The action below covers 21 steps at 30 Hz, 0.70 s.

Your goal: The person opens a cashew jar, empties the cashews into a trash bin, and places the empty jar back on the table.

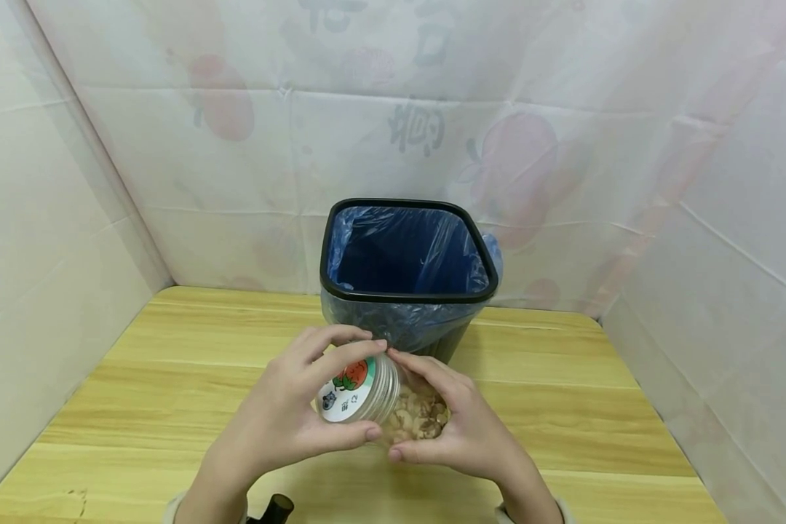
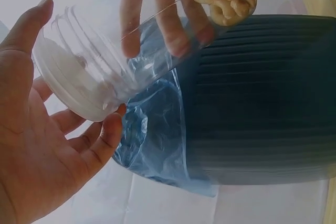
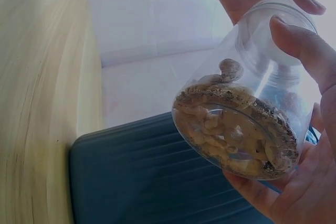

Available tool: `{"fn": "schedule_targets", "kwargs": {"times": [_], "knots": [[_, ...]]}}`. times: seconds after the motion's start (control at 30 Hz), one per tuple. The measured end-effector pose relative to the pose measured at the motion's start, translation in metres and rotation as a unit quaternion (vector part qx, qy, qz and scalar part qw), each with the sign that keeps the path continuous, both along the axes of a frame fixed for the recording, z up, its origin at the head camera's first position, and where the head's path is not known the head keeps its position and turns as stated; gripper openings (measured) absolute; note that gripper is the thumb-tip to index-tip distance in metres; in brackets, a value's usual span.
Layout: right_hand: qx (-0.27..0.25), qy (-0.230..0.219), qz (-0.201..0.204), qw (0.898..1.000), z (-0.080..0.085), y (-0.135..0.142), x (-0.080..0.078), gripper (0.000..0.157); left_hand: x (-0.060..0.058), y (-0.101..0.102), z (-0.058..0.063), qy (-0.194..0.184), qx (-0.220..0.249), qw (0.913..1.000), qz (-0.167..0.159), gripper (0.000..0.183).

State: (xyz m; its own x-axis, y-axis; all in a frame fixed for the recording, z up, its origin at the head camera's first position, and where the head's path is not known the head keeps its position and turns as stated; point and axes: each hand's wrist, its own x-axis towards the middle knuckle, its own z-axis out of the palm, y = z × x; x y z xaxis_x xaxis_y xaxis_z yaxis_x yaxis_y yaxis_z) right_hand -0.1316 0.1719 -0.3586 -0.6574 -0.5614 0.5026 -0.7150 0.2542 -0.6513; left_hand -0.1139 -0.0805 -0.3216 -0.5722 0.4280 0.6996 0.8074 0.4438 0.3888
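In front of the bin, both hands hold a clear plastic jar tilted on its side. My left hand curls its fingers and thumb round the screw lid, which bears a strawberry and blueberry label. The lid sits at the jar's mouth; whether it is threaded tight cannot be told. My right hand grips the body of the jar from the other side. Cashew nuts lie toward the jar's base, with dark crumbs among them in the right wrist view.
A dark bin with a blue plastic liner stands right behind the jar, its mouth uncovered. The wooden table is bounded by pale printed curtains. A black object shows at the near edge.
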Motion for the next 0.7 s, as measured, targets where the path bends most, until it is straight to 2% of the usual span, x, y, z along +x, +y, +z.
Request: {"fn": "schedule_targets", "kwargs": {"times": [0.37, 0.7], "knots": [[-0.007, 0.011, -0.013, 1.0, 0.002, 0.005, -0.002, 0.096, -0.004, -0.015, 0.004, 0.02, 0.002, 0.9998, -0.007, 0.069], [-0.014, 0.009, -0.024, 1.0, 0.004, 0.01, -0.004, 0.101, -0.008, -0.029, 0.003, 0.011, -0.001, 0.9999, 0.01, 0.073]]}}
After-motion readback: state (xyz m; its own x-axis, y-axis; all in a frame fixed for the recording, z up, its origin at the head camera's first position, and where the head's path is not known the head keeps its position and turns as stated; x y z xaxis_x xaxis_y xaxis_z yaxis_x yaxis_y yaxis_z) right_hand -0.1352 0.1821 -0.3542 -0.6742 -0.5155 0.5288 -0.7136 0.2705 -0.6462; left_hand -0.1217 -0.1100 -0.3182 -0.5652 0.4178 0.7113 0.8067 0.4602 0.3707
